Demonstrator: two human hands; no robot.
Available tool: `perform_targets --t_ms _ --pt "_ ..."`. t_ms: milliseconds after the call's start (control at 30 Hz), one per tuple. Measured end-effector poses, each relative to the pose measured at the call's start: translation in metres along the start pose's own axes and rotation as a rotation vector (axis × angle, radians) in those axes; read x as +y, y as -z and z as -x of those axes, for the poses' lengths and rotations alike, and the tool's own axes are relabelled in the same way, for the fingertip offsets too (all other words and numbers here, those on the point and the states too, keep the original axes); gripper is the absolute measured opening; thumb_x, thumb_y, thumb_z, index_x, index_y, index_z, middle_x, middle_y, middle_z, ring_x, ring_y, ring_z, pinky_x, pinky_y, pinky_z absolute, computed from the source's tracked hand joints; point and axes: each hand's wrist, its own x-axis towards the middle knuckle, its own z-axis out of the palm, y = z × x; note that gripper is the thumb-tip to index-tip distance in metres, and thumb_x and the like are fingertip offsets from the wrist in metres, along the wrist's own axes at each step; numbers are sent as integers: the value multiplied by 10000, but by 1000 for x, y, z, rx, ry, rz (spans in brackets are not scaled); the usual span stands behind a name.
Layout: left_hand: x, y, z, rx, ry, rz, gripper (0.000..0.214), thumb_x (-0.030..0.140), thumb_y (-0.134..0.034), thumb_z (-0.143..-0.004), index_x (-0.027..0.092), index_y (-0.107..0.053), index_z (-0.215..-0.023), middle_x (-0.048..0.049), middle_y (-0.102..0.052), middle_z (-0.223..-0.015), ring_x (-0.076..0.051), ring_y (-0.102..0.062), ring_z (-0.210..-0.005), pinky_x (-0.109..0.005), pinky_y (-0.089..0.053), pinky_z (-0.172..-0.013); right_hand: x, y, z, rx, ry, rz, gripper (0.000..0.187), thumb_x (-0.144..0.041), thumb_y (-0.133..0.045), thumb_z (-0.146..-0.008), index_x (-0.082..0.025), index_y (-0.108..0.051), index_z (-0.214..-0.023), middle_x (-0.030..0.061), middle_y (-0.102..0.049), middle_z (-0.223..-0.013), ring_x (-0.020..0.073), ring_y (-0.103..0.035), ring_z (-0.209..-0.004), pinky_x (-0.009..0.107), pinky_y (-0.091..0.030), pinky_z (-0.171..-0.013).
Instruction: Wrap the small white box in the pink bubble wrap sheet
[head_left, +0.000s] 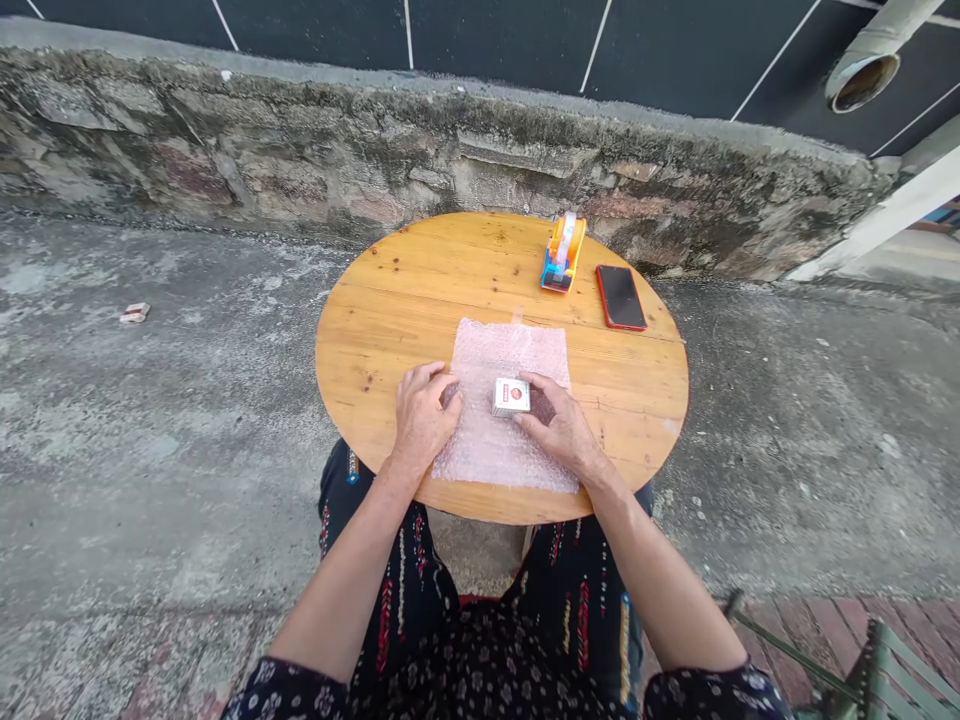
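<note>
A small white box with red print lies on a sheet of pinkish bubble wrap, a little right of the sheet's middle. My right hand has its thumb and index finger at the near and far edges of the box's right end, gripping it; the other fingers are hidden behind. My left hand rests at the left edge of the bubble wrap, fingers slightly bent and thumb apart, holding nothing. Both forearms reach in over the table's near edge.
The round wooden table also bears an orange and blue tape dispenser at the back and a phone in a red case at the right. A stone wall runs behind it. A green chair stands at lower right.
</note>
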Motion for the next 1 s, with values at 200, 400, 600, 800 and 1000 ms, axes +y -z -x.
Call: perform_targets --t_ms 200,400,600,800,1000 --pt "1 1 0 -3 4 14 155 232 -611 -802 221 -707 -923 -76 -633 -1178 -281 -540 -1145 -457 -416 -1011 -1 0 -2 -5 4 15 536 -217 -664 -790 -223 -523 -1308 100 -618 -1283 267 -580 -1173 468 -430 -1027" --pt "2 2 -1 -1 11 26 172 205 -604 -797 215 -713 -931 -76 -636 -1168 -277 -545 -1138 -448 -422 -1007 -10 19 16 46 4 72 505 -312 -648 -841 -246 -506 -1321 109 -594 -1318 289 -543 -1228 527 -408 -1039" --pt "2 3 -1 -2 5 27 183 201 -595 -798 217 -716 -935 -79 -638 -1170 -274 -550 -1131 -449 -421 -1013 -28 28 70 40 69 177 182 -260 -605 -901 -269 -656 -1075 66 -687 -1098 244 -620 -1046 459 -470 -914" --pt "0 3 -1 9 19 68 199 195 -564 -797 204 -714 -928 -91 -638 -1151 -270 -563 -1135 -458 -427 -1026 -46 7 86 -122 156 358 135 -214 -571 -921 -228 -673 -1008 63 -688 -1039 228 -589 -941 423 -432 -816" --pt "0 4 -1 68 11 150 198 201 -540 -803 196 -705 -912 -83 -654 -1102 -242 -586 -1089 -419 -446 -1011 -44 -6 86 -78 187 476 186 -125 -497 -935 -195 -669 -932 69 -691 -990 224 -566 -914 395 -423 -794"
